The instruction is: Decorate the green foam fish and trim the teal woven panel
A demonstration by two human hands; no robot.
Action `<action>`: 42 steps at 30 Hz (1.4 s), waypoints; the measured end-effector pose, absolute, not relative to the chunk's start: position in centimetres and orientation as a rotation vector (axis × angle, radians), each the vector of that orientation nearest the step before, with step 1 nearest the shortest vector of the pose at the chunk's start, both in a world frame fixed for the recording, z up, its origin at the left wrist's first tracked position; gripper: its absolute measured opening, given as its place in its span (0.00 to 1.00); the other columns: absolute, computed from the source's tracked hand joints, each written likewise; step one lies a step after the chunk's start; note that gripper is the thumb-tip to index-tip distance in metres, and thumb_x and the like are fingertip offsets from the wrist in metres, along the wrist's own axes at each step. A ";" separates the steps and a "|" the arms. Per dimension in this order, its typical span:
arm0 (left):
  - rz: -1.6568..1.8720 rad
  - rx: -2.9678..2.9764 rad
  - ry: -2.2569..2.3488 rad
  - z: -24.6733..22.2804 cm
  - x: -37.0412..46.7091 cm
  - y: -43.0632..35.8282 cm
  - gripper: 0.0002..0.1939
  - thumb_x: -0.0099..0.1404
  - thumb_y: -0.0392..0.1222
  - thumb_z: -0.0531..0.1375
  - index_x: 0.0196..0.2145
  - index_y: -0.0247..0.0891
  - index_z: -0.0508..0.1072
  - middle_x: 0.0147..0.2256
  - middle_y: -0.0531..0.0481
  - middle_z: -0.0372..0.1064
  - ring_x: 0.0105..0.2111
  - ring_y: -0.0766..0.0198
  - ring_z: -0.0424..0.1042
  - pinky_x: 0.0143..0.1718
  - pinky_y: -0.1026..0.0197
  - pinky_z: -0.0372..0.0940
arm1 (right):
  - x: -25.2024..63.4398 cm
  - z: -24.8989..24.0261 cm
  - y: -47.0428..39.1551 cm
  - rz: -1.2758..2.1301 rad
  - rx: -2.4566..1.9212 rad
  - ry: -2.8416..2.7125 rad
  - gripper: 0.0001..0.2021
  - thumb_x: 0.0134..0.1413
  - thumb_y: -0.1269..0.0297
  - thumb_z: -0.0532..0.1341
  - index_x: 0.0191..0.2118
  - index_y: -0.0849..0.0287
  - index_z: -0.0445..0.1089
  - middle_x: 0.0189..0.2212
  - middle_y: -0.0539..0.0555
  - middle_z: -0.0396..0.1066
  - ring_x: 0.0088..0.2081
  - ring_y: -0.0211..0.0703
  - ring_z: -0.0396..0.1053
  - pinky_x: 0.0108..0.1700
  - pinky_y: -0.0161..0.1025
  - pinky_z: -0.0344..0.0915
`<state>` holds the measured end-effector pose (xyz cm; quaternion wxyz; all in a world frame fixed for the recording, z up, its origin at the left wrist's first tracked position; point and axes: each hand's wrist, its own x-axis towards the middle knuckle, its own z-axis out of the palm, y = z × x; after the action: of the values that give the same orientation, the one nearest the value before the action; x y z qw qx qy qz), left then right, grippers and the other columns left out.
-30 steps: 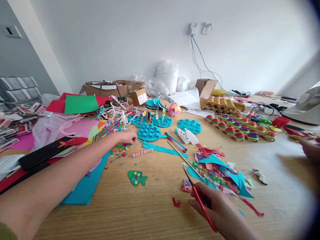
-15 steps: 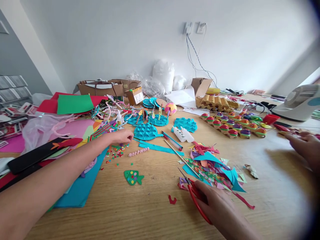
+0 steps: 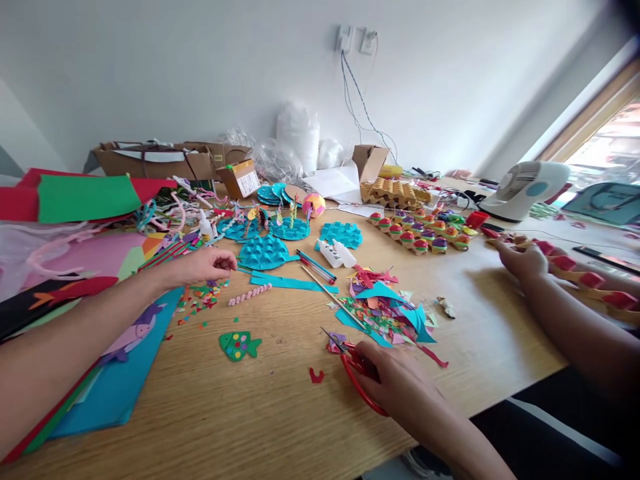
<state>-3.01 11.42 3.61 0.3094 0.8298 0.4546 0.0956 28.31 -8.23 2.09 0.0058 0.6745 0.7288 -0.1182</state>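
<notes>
My left hand point(image 3: 213, 264) hovers over the small paper bits at the left, its fingers curled together; whatever they pinch, if anything, is hidden. Red-handled scissors point(image 3: 361, 387) are gripped in my right hand point(image 3: 383, 373), their tips pointing away and left, close to a purple and pink paper scrap. Between my arms lies a green paper fish point(image 3: 240, 346) with coloured dots. A small red paper offcut point(image 3: 316, 376) rests left of the scissors. Just beyond the fish is a twisted pink pipe cleaner point(image 3: 250, 295).
A heap of paper scraps point(image 3: 385, 303), white glue bottles point(image 3: 336, 253) and pens point(image 3: 316, 267) lie ahead. Blue-painted egg-carton pieces point(image 3: 264, 253) stand behind. At the right, a co-worker's hand point(image 3: 525, 261) touches a painted egg carton point(image 3: 590, 277); a fan point(image 3: 523, 190) stands beyond.
The view has swung to the right, showing more of the co-worker and a window. My left hand's fingers have loosened a little from a fist. The scissors stay in my right hand.
</notes>
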 end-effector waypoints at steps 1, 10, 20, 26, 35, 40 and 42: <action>0.267 2.175 1.188 4.0 -2.7 10.8 0.11 0.51 0.47 0.55 0.29 0.38 0.67 0.27 0.52 0.67 0.27 0.64 0.67 0.26 0.65 0.61 | 28.1 2.2 -8.3 -0.398 2.113 2.262 0.11 0.56 0.61 0.49 0.28 0.58 0.65 0.24 0.53 0.69 0.25 0.40 0.63 0.24 0.34 0.44; 0.503 1.840 1.120 5.2 -0.4 5.9 0.06 0.49 0.43 0.59 0.24 0.38 0.69 0.22 0.56 0.65 0.23 0.68 0.64 0.24 0.67 0.58 | 28.8 1.5 -7.4 -0.301 2.134 2.130 0.10 0.53 0.61 0.52 0.33 0.59 0.67 0.28 0.57 0.72 0.30 0.47 0.68 0.25 0.36 0.46; 0.673 1.613 1.110 5.7 0.3 3.1 0.05 0.50 0.40 0.60 0.26 0.36 0.68 0.24 0.55 0.65 0.25 0.69 0.63 0.26 0.67 0.58 | 27.4 4.2 -6.4 -0.327 2.156 2.289 0.10 0.54 0.64 0.52 0.28 0.58 0.69 0.28 0.55 0.71 0.29 0.43 0.68 0.26 0.35 0.52; 0.723 1.715 1.130 5.6 0.7 2.0 0.06 0.50 0.40 0.59 0.26 0.37 0.65 0.24 0.56 0.61 0.27 0.68 0.63 0.28 0.65 0.59 | 22.4 5.7 -3.8 -1.063 2.004 2.832 0.05 0.50 0.69 0.55 0.28 0.58 0.68 0.22 0.48 0.69 0.25 0.34 0.66 0.26 0.30 0.56; 0.778 1.852 1.212 5.3 -0.2 0.8 0.05 0.53 0.40 0.56 0.26 0.39 0.61 0.20 0.59 0.57 0.23 0.69 0.59 0.22 0.66 0.53 | 16.1 5.3 0.2 -1.669 1.884 2.683 0.02 0.49 0.71 0.56 0.29 0.61 0.66 0.19 0.47 0.67 0.24 0.33 0.68 0.21 0.26 0.56; 0.763 1.892 1.239 4.6 -0.8 1.1 0.03 0.53 0.38 0.55 0.27 0.39 0.61 0.21 0.59 0.58 0.23 0.69 0.60 0.24 0.66 0.54 | 14.9 5.1 0.4 -1.687 1.886 2.634 0.02 0.48 0.72 0.57 0.27 0.61 0.64 0.18 0.47 0.65 0.23 0.34 0.69 0.20 0.26 0.56; 0.760 1.891 1.235 4.5 -0.9 1.2 0.03 0.53 0.37 0.54 0.26 0.39 0.61 0.21 0.59 0.59 0.23 0.69 0.60 0.23 0.66 0.54 | 14.8 4.9 0.6 -1.664 1.870 2.649 0.03 0.47 0.74 0.57 0.26 0.61 0.64 0.18 0.46 0.65 0.23 0.34 0.69 0.19 0.26 0.56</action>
<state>-0.91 1.19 4.48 0.3703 0.7371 0.4814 0.2963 14.79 0.55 4.92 -0.2488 0.4970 0.7039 -0.4423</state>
